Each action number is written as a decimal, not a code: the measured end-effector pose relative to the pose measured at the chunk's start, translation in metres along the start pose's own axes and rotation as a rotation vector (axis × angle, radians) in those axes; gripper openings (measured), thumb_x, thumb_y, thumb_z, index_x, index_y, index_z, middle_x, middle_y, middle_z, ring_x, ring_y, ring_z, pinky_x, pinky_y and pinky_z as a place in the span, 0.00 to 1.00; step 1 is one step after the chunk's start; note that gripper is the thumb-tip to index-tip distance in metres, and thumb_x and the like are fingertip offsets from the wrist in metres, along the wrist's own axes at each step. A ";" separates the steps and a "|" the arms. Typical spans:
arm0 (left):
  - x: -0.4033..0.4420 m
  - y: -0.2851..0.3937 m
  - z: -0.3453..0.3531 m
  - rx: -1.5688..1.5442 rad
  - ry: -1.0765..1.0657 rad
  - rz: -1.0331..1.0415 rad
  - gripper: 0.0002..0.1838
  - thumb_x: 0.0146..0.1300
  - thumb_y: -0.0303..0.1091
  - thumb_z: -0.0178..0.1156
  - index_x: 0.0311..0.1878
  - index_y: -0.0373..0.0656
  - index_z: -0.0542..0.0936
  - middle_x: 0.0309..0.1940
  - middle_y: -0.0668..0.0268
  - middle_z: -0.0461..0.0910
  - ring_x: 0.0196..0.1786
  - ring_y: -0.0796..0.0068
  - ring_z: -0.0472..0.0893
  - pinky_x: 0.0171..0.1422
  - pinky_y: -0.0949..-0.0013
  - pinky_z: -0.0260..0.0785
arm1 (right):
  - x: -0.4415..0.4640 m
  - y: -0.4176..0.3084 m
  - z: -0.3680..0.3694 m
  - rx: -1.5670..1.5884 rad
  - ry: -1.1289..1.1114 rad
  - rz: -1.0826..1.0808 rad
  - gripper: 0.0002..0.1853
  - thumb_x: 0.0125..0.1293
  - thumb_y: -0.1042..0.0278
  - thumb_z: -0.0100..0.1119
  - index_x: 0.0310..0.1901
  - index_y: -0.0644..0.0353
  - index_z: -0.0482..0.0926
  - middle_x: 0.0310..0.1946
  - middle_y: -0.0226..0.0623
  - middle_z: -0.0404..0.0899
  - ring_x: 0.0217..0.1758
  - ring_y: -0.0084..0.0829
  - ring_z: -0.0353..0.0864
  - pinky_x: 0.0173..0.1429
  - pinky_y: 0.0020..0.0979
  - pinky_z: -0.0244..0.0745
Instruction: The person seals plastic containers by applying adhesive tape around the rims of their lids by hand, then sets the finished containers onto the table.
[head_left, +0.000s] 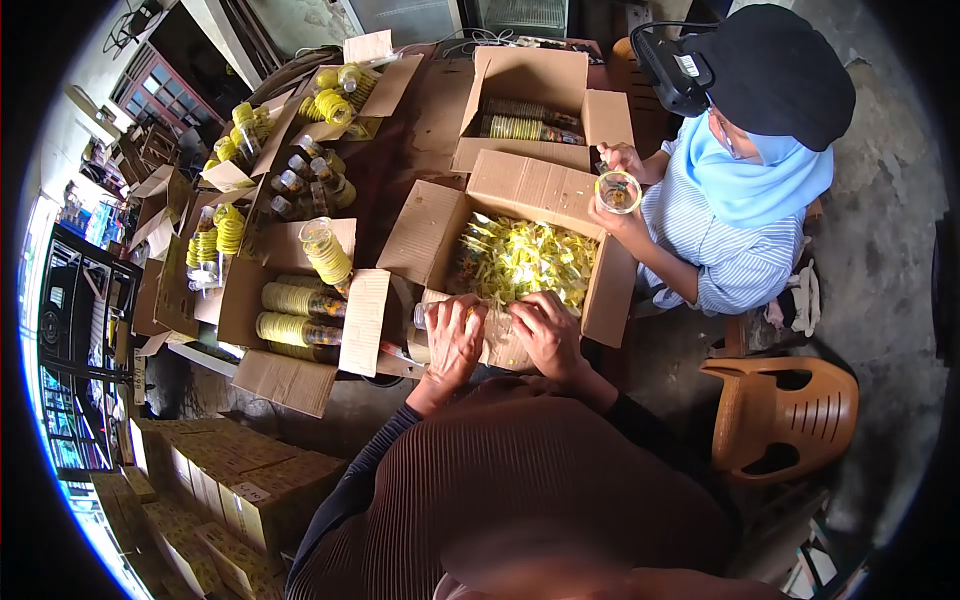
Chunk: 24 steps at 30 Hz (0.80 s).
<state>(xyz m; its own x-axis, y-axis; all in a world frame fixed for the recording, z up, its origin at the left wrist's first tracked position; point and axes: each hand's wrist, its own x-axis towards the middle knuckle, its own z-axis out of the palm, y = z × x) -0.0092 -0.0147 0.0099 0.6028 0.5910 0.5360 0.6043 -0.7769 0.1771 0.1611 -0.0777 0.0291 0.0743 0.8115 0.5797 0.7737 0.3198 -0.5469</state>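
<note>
- At far left, tall cardboard boxes hold clear plastic cups with yellow rims (228, 232), nested in upright stacks.
- Low at left, large brown patterned cardboard cartons (235, 480) stand side by side.
- Next, an open brown cardboard box (285, 385) holds more yellow-rimmed stacks lying on their sides; one stack (326, 252) leans tilted above them.
- In the centre, the wearer's left hand (455, 335) is at the near side of another open brown cardboard box (425, 235) on a dark reddish-brown desk (432, 115). Its fingers are bent downward; whether they grip anything cannot be told. A clear plastic piece (420, 316) shows just left of this hand, partly hidden.
- That box is heaped with small shiny yellow-and-clear plastic packets (530, 255), lying just beyond the fingertips of both hands.
- Behind it, a third open brown cardboard box (530, 75) holds long stacks of cups lying flat.
- The wearer's right hand (545, 328) is close beside the left, at the heap's near edge. Its fingers curl inward toward the left hand; their grip cannot be made out.
- At right, a co-worker in a striped shirt (735, 250) holds a clear round cup with a yellow rim (619, 193).
- At far right stands an orange-brown plastic chair (735, 415).
</note>
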 end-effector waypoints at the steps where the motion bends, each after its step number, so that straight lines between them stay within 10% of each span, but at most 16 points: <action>1: -0.001 -0.001 0.001 0.019 -0.010 0.010 0.22 0.51 0.27 0.60 0.52 0.46 0.72 0.49 0.63 0.72 0.52 0.60 0.72 0.57 0.53 0.60 | 0.000 0.000 0.000 -0.016 -0.011 0.006 0.10 0.54 0.76 0.65 0.39 0.60 0.80 0.36 0.36 0.75 0.38 0.37 0.77 0.41 0.36 0.75; 24: -0.011 -0.009 0.025 0.046 -0.040 -0.049 0.17 0.53 0.31 0.57 0.49 0.49 0.75 0.48 0.67 0.73 0.52 0.64 0.72 0.57 0.54 0.59 | 0.002 0.014 0.010 0.052 -0.038 0.159 0.07 0.55 0.74 0.62 0.35 0.61 0.77 0.33 0.38 0.74 0.41 0.40 0.77 0.42 0.37 0.73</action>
<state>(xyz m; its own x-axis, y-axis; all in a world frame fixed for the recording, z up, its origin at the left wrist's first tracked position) -0.0080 -0.0086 -0.0184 0.5921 0.6368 0.4938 0.6562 -0.7367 0.1633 0.1654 -0.0665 0.0168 0.1682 0.8714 0.4608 0.7204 0.2105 -0.6609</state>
